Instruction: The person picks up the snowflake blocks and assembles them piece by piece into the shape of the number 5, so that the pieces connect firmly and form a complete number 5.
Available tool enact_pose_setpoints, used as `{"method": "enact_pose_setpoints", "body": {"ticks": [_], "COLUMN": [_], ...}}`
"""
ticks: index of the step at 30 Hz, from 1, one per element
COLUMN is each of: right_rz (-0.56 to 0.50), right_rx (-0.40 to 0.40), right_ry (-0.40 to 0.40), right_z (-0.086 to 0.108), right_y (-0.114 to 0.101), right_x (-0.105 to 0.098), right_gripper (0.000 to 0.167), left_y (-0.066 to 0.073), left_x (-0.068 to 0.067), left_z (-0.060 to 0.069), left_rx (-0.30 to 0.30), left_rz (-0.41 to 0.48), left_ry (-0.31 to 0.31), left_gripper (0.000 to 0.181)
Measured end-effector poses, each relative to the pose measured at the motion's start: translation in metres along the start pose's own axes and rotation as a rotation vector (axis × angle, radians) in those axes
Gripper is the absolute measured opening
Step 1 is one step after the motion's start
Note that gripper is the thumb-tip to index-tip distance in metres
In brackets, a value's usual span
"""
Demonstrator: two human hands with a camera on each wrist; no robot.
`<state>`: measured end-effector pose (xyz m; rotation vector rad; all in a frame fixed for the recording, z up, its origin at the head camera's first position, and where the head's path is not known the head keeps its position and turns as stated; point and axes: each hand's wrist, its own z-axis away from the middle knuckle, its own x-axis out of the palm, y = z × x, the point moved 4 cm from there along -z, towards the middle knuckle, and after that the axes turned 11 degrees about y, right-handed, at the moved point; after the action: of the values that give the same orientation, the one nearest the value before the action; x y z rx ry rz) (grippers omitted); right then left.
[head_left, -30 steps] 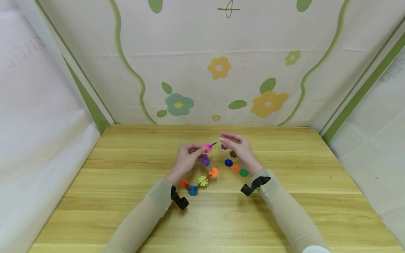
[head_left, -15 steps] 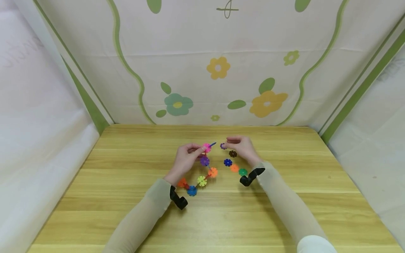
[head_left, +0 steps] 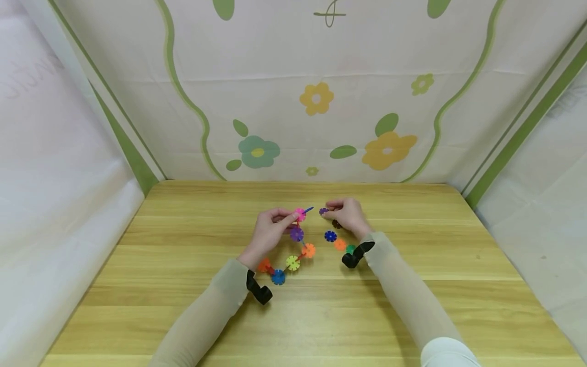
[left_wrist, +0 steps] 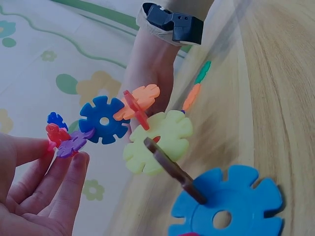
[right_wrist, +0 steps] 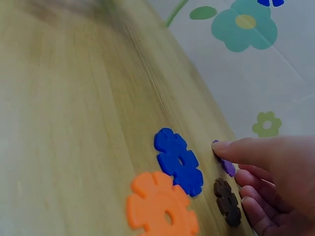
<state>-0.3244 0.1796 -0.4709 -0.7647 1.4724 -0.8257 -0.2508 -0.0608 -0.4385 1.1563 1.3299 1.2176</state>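
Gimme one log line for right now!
Left hand: holds notched-disc chain by pink disc; Right hand: touches loose purple disc; Nearby: brown disc, navy disc, orange disc, green disc

Behind the wood-grained table (head_left: 481,295) hangs white cloth (head_left: 275,51); it bears printed flowers (head_left: 266,152) and leaves (head_left: 343,152).

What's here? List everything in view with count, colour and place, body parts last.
Table: one, wood-toned, across the foreground
Loose discs: five, purple, brown, dark blue, orange, green, right of centre
Linked chain: one, multicoloured, left of the loose discs
Backdrop: one, flowered off-white, behind the table
Side cloths: two, whitish, flanking the table
Wrist cameras: two, black, one per wrist
Sleeves: two, beige, one per arm
Left hand: one, bare, pinching the chain's far end
Right hand: one, bare, touching the purple disc
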Motion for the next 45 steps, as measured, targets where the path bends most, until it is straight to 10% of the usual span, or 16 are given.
{"method": "enact_pose_setpoints", "body": {"ticks": [19,29,45], "right_rz": [0.02,-0.338,-0.48], "right_rx": [-0.094,0.002,-0.026], "right_ry": [-0.11,-0.06,-0.031], "right_z": [0.002,0.016,0.038], "right_y": [0.003,-0.02,-0.051], "right_x": [-0.003,-0.022,-0.027], "right_gripper": [0.024,0.028,0.028], "left_y": [0.0,0.001,0.002], "left_x": [0.002,0.003,0.003], "left_z": [0.001,0.001,0.001], "left_rx": [-0.017,-0.029,-0.011], "left_rz": [-0.004,-0.002,0.0], "left_ry": [-0.002,0.005,-0.007], "left_gripper": [0.019,0.02,0.018]}}
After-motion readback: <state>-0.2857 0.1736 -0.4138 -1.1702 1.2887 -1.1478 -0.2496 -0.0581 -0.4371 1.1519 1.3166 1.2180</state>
